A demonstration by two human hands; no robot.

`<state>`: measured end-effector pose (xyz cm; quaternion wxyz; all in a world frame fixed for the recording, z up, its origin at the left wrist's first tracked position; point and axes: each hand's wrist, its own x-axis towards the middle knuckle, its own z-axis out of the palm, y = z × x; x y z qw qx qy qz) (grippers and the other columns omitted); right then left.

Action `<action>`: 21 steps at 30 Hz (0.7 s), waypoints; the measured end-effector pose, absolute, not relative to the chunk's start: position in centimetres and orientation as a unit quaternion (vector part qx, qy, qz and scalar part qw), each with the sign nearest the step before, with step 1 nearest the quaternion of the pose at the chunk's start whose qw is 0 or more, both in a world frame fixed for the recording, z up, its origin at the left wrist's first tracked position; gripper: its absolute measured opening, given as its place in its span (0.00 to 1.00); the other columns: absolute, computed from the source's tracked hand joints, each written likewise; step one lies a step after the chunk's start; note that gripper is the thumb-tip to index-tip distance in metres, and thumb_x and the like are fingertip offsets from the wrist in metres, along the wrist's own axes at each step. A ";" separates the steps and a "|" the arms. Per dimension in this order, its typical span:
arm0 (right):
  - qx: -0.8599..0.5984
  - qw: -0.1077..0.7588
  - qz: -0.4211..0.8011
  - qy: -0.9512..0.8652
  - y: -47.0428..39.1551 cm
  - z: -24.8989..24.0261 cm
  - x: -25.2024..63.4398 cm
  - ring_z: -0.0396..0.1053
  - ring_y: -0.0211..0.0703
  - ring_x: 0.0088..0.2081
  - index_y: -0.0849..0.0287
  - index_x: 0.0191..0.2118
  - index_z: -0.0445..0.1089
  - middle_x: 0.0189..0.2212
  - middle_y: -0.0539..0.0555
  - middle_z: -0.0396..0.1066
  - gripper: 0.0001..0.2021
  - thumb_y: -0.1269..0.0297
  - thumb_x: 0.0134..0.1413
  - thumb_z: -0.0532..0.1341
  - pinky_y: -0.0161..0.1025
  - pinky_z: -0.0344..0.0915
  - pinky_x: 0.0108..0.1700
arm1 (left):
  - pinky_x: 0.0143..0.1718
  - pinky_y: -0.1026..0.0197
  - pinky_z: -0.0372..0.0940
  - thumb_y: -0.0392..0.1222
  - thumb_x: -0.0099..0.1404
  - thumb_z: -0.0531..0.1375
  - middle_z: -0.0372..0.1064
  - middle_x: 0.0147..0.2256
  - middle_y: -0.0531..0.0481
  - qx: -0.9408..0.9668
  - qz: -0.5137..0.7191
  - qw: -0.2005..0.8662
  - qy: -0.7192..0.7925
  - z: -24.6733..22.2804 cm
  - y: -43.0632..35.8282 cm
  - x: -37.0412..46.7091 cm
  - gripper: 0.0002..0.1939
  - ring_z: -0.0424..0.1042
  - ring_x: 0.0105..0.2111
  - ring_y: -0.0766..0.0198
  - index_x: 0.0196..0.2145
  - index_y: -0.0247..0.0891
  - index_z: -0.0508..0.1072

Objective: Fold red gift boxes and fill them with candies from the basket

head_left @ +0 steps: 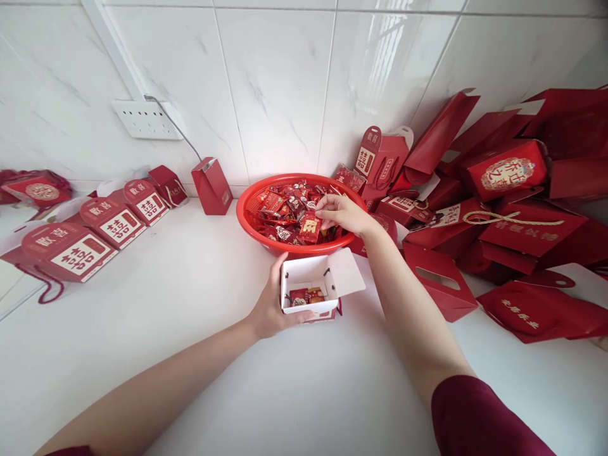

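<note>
My left hand is wrapped around an open gift box, white inside, with its flap out to the right. Two or so small wrapped candies lie at the bottom of the box. Just beyond it stands a red plastic basket heaped with candies in red wrappers. Over the basket's right side, my right hand pinches a red candy packet with gold print between thumb and fingers. A dark red cord shows at the box's right side.
Red gift boxes line the left, and a tall red box stands by the wall. Many red boxes are piled on the right. A power socket with a cable is on the tiled wall behind the white table.
</note>
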<state>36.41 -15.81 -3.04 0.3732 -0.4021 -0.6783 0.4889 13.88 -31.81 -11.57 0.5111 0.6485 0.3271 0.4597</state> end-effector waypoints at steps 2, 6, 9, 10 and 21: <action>-0.397 0.397 0.478 -0.675 -16.6 -2.0 36.4 0.73 0.34 0.24 0.58 0.37 0.68 0.25 0.47 0.72 0.04 0.71 0.56 0.62 0.29 0.71 0.28 | 0.61 0.36 0.60 0.42 0.51 0.73 0.51 0.65 0.40 0.658 0.461 0.491 0.338 -11.4 -31.7 14.0 0.60 0.58 0.63 0.42 0.69 0.52 0.39; -0.362 0.370 0.451 -0.727 -19.5 1.1 36.2 0.73 0.32 0.25 0.61 0.35 0.73 0.27 0.49 0.74 0.06 0.73 0.57 0.58 0.29 0.72 0.32 | 0.61 0.38 0.60 0.42 0.50 0.73 0.51 0.65 0.39 0.663 0.462 0.472 0.354 -11.2 -31.7 14.1 0.58 0.57 0.63 0.42 0.69 0.50 0.42; -0.331 0.332 0.449 -0.761 -22.1 2.9 35.6 0.75 0.34 0.29 0.61 0.37 0.74 0.31 0.51 0.75 0.08 0.72 0.57 0.57 0.31 0.72 0.36 | 0.61 0.39 0.61 0.41 0.50 0.74 0.52 0.65 0.38 0.667 0.466 0.470 0.342 -11.0 -31.8 14.1 0.57 0.58 0.63 0.42 0.68 0.48 0.44; -0.324 0.300 0.445 -0.779 -22.9 3.3 35.5 0.75 0.35 0.31 0.60 0.37 0.74 0.31 0.51 0.76 0.08 0.71 0.58 0.57 0.31 0.72 0.36 | 0.61 0.39 0.61 0.41 0.50 0.74 0.52 0.65 0.38 0.668 0.469 0.469 0.336 -11.0 -31.8 14.1 0.56 0.57 0.63 0.42 0.68 0.47 0.45; -0.403 0.221 0.189 -0.868 -31.2 5.1 37.3 0.74 0.46 0.37 0.54 0.40 0.75 0.36 0.52 0.77 0.08 0.63 0.64 0.57 0.39 0.67 0.39 | 0.57 0.38 0.63 0.42 0.50 0.74 0.56 0.62 0.35 0.634 0.492 0.515 0.299 -11.0 -32.2 14.4 0.55 0.62 0.61 0.43 0.68 0.46 0.47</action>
